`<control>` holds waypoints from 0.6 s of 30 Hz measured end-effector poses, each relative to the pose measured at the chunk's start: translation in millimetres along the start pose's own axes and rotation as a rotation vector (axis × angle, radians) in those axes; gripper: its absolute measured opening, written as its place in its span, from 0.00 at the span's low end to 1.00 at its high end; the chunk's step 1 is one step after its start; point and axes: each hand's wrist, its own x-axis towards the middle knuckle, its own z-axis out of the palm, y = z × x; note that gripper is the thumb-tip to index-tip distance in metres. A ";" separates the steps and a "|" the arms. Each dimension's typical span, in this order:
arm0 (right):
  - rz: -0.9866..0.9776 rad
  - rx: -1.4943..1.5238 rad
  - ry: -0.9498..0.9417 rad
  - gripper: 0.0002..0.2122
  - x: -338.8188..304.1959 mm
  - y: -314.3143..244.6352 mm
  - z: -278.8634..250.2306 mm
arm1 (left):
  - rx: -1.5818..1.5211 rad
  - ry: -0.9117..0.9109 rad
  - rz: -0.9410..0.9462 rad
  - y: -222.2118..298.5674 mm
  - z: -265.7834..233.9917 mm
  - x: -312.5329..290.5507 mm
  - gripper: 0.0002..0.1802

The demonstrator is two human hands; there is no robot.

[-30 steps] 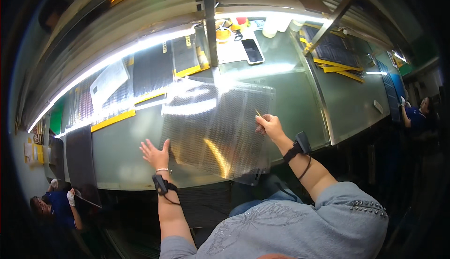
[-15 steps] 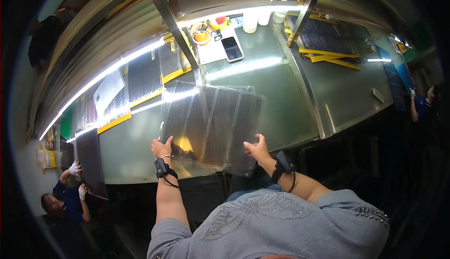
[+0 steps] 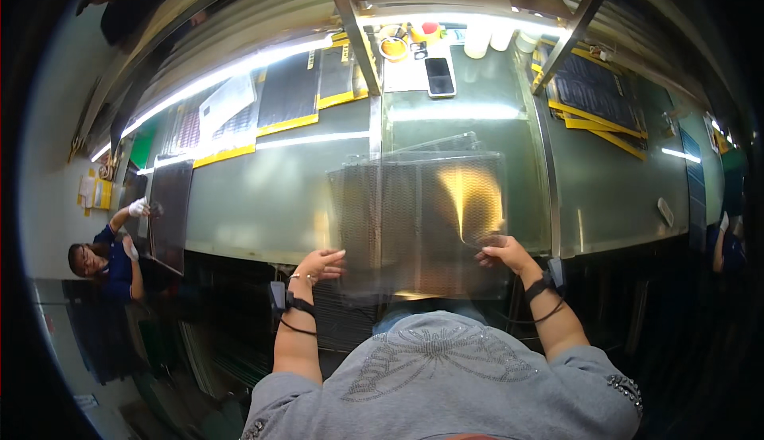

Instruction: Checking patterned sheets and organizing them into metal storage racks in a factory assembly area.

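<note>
A dark, see-through patterned plastic sheet (image 3: pixel 398 217) with lengthwise bands lies across the near edge of the table in front of me. Its lower part is smeared by motion and hangs past the edge, over my lap. At its left side my left hand (image 3: pixel 320 265) has its fingers stretched out against the border. On the right, my right hand (image 3: pixel 505 252) pinches the sheet's edge, where a bright curl shows. Behind it, the clear edge of another sheet (image 3: pixel 446 144) sticks out at an angle.
A metal post (image 3: pixel 350 26) and a second post (image 3: pixel 571 34) rise from the greenish table (image 3: pixel 263 193). A phone (image 3: pixel 439 76), cups and an orange tub (image 3: pixel 393 48) stand at the back. Dark yellow-edged sheets (image 3: pixel 597 94) lie right. A gloved co-worker (image 3: pixel 115 253) is at the left.
The view has turned, so the table looks straighter. The sheet has swung from tilted to nearly square with the table edge. My right hand has closed on its right border.
</note>
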 end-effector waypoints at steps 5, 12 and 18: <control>-0.428 -0.522 0.141 0.10 3.9 -18.3 7.8 | -0.123 -0.009 0.054 26.8 32.6 17.8 0.27; -0.288 -0.517 0.288 0.08 11.3 -26.0 -43.1 | -0.079 0.085 0.151 24.1 54.2 36.7 0.30; -0.393 -0.824 1.054 0.30 5.9 25.7 -49.7 | -0.323 0.031 0.178 7.8 68.2 39.5 0.29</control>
